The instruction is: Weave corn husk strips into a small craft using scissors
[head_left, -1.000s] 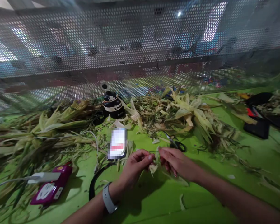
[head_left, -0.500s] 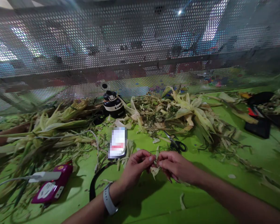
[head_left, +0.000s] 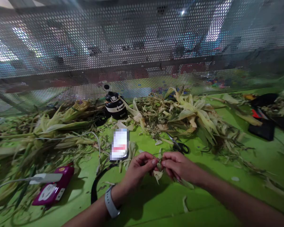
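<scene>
A small piece of pale corn husk (head_left: 158,176) is pinched between my two hands above the green table. My left hand (head_left: 142,164), with a light watch band at its wrist, closes thumb and fingers on it. From the right, my right hand (head_left: 178,165) is closed too, its fingertips at the same piece. Another husk strip (head_left: 186,184) shows under the right hand's fingers; whether they hold it I cannot tell. Just beyond the hands lie scissors (head_left: 180,146) with black handles and a lit phone (head_left: 119,144), its screen blurred.
Heaped corn husks (head_left: 191,113) line the back, with more husks (head_left: 54,126) on the left. A black bottle (head_left: 115,105) stands open before the perforated metal panel (head_left: 142,41). A purple power bank (head_left: 54,186) with a white cable lies left. A dark pouch (head_left: 261,128) sits right.
My right hand has shifted slightly, and more of the husk strip under it shows. At the far left, another person's forearm has drawn back almost out of view. My left hand stays put.
</scene>
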Demonstrator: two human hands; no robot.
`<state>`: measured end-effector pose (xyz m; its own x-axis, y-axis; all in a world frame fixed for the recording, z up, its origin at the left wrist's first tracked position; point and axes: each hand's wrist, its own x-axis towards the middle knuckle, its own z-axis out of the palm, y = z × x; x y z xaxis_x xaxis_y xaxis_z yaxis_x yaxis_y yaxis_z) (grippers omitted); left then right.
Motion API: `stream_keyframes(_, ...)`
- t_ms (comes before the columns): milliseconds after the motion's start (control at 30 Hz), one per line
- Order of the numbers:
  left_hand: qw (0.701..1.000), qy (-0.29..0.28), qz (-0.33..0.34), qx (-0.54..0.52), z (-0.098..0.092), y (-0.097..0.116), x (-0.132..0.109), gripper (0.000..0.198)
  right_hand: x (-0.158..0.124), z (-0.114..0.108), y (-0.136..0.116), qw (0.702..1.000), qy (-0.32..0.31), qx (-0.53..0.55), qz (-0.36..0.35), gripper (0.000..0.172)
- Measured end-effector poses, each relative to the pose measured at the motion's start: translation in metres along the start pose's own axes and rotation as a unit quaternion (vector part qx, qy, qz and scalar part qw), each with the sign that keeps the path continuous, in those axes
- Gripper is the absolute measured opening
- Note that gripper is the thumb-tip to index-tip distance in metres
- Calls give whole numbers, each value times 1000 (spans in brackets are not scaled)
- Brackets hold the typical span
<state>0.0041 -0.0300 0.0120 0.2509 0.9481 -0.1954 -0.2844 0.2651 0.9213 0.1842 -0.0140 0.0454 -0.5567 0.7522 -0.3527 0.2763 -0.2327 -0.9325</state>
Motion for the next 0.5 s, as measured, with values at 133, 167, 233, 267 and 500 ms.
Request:
stream_keyframes(133, 1000, 3, 1, -5, -2, -3, 1, 27, 0, -3, -1, 998, 24, -42, -28, 17)
stream_keyframes(167, 1000, 3, 0, -4, -2, -4, 1, 27, 0, -4, 0, 997, 39, -62, -38, 15)
stream_keyframes(233, 1000, 1, -3, -5, -2, -4, 1, 27, 0, -5, 0, 991, 66, -99, -53, 13)
stream_keyframes(267, 1000, -2, -5, -5, -2, -4, 1, 26, 0, -6, 1, 990, 70, -114, -55, 13)
stream_keyframes(500, 1000, -6, -13, -11, -1, -3, 0, 29, 2, -9, 4, 985, 53, -153, -51, 18)
